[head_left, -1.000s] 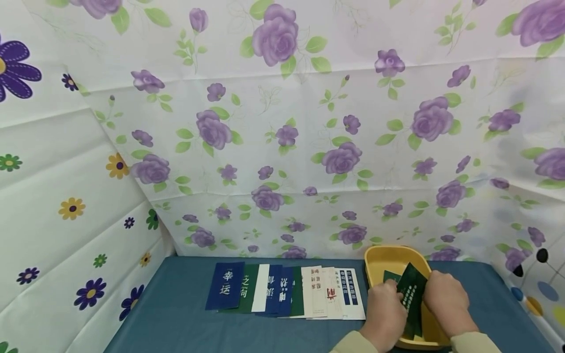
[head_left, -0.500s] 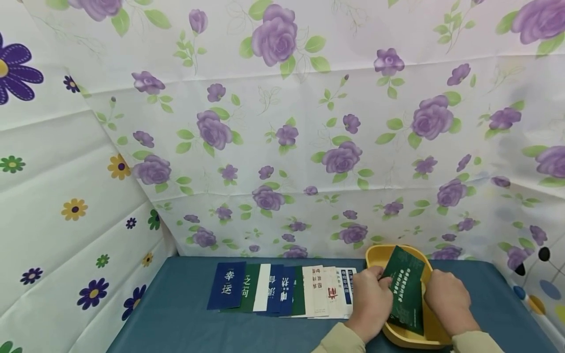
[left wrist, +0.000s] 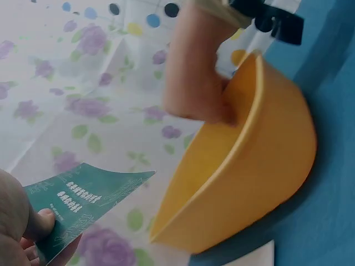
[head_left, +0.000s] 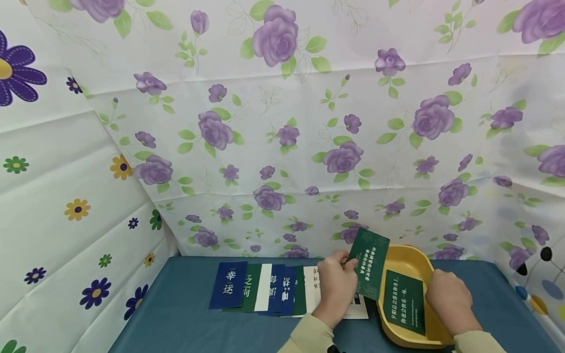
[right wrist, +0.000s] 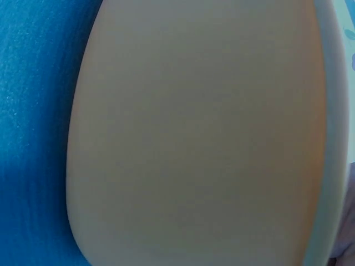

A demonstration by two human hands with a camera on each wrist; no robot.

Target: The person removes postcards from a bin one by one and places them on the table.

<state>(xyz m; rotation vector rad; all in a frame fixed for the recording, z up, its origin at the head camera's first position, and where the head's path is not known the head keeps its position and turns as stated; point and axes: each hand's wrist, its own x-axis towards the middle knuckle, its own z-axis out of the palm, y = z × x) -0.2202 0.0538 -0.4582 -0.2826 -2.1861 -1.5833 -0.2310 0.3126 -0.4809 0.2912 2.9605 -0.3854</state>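
My left hand (head_left: 337, 289) pinches a dark green card (head_left: 370, 264) printed with white characters, between thumb and fingers. The card is raised over the left rim of a yellow plastic basin (head_left: 406, 340); the left wrist view shows it slightly bowed. Inside the basin leans another green card (head_left: 403, 301) with white writing. At the basin's right side my right hand (head_left: 450, 299) is curled over the rim, its fingertips reaching inside in the left wrist view. The right wrist view is mostly filled by the basin's outer wall (right wrist: 194, 138).
Left of the basin lies an overlapping row of cards on the blue table (head_left: 176, 323): a blue card (head_left: 228, 286) at the left end, then green, white, blue and cream ones. My left forearm covers part of the row. Flowered sheets (head_left: 282, 147) close off the back and sides.
My left hand has lifted the green card out of the basin and carried it left, uncovering the other green card inside. My right hand has stayed at the basin's right rim.
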